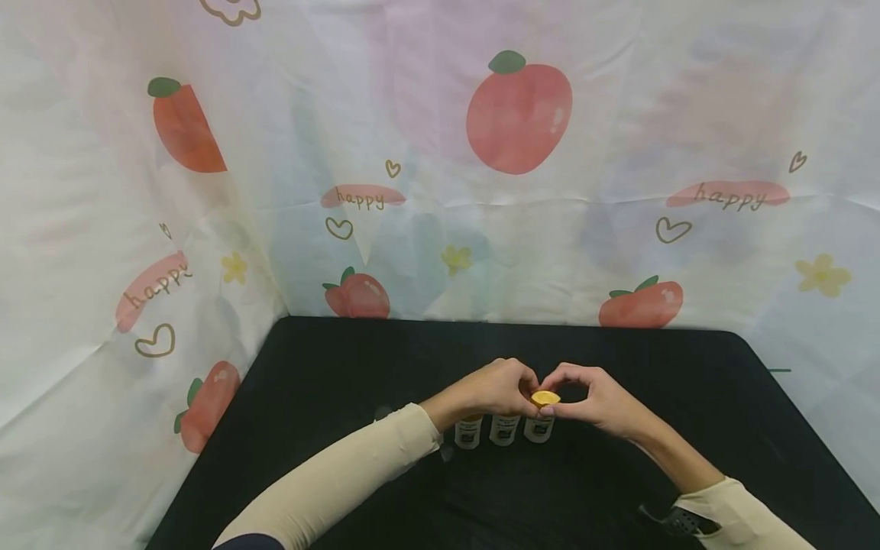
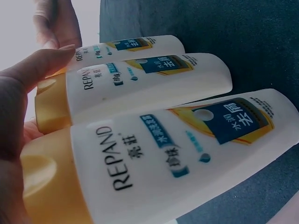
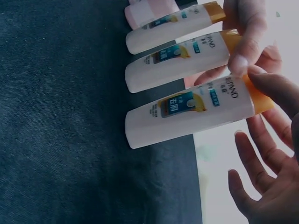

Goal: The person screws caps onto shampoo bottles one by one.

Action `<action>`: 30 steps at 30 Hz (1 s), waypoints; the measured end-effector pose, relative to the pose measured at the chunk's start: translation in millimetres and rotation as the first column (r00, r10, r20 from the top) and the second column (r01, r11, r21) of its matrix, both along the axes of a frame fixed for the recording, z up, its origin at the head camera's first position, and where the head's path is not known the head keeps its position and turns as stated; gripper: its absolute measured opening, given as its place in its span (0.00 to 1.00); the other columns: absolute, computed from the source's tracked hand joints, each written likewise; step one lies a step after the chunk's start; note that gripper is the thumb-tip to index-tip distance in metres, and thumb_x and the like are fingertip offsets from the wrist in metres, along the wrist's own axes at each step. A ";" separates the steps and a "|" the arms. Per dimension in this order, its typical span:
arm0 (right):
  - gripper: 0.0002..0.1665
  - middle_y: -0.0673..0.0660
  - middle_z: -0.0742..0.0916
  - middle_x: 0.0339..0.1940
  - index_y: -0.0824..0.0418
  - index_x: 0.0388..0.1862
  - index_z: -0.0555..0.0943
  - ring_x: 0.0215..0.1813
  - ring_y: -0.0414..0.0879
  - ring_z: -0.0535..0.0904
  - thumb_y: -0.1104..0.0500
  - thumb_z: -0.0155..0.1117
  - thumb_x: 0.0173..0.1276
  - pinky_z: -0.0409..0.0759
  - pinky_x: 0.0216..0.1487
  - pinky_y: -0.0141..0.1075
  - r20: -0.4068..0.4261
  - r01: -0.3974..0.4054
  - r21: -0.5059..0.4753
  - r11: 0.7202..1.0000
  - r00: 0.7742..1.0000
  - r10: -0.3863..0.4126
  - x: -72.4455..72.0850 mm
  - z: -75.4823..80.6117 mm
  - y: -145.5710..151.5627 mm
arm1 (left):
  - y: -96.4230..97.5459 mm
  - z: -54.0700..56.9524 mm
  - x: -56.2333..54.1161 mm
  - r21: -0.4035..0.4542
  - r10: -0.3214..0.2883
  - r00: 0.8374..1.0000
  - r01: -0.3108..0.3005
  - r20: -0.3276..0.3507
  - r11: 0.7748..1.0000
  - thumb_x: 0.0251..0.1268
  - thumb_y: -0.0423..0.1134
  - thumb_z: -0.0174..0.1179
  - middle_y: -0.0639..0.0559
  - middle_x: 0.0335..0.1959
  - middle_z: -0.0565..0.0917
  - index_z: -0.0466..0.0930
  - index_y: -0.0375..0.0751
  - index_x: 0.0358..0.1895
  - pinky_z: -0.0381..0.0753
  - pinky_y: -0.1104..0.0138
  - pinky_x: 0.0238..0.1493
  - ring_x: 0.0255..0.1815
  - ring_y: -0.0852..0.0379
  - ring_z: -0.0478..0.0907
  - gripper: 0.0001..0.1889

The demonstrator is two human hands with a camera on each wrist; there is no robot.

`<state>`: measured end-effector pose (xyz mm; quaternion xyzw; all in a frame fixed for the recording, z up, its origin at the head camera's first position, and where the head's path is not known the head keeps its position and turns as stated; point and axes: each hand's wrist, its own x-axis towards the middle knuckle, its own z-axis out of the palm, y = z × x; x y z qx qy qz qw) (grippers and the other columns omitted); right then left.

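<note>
Three white shampoo bottles with gold caps stand in a row on the black table: the left one, the middle one and the right one. Both hands meet at the right bottle's gold cap. My left hand pinches it from the left, its thumb in front. From the right, my right hand pinches the same cap between thumb and forefinger; the other fingers spread loosely in the right wrist view. Blue-and-yellow labels face the wrist cameras. The left hand partly hides the other caps in the head view.
A pink bottle stands past the left end of the row, mostly hidden behind the left forearm in the head view. The black table meets a printed cloth wall at its back and left.
</note>
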<state>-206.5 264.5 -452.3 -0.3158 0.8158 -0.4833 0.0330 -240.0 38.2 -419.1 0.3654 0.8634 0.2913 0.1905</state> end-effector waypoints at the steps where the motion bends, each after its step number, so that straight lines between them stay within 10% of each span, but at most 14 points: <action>1: 0.14 0.50 0.87 0.45 0.52 0.49 0.84 0.49 0.45 0.81 0.61 0.74 0.66 0.80 0.50 0.44 -0.001 -0.001 0.007 1.000 1.000 0.001 0.0 0.6 0.2 | -0.6 0.0 0.3 0.002 -0.002 1.000 0.002 0.007 1.000 0.63 0.41 0.72 0.64 0.31 0.82 0.86 0.46 0.41 0.78 0.76 0.33 0.30 0.67 0.78 0.07; 20: 0.06 0.53 0.88 0.43 0.52 0.47 0.85 0.45 0.48 0.86 0.55 0.66 0.74 0.84 0.46 0.36 0.079 0.061 0.070 0.996 0.995 -0.066 -6.0 24.0 -5.6 | -37.9 17.5 -8.6 0.083 -0.053 0.997 0.048 0.060 0.995 0.67 0.52 0.68 0.54 0.58 0.82 0.80 0.45 0.60 0.80 0.72 0.51 0.57 0.54 0.81 0.23; 30: 0.07 0.45 0.88 0.44 0.46 0.48 0.85 0.44 0.40 0.85 0.50 0.63 0.76 0.83 0.44 0.36 -0.086 0.238 0.165 0.957 0.970 -0.227 0.3 55.0 -20.6 | -75.3 32.0 -13.1 0.225 0.088 0.996 -0.090 0.016 0.970 0.74 0.47 0.62 0.59 0.49 0.85 0.81 0.50 0.57 0.81 0.68 0.49 0.47 0.64 0.82 0.13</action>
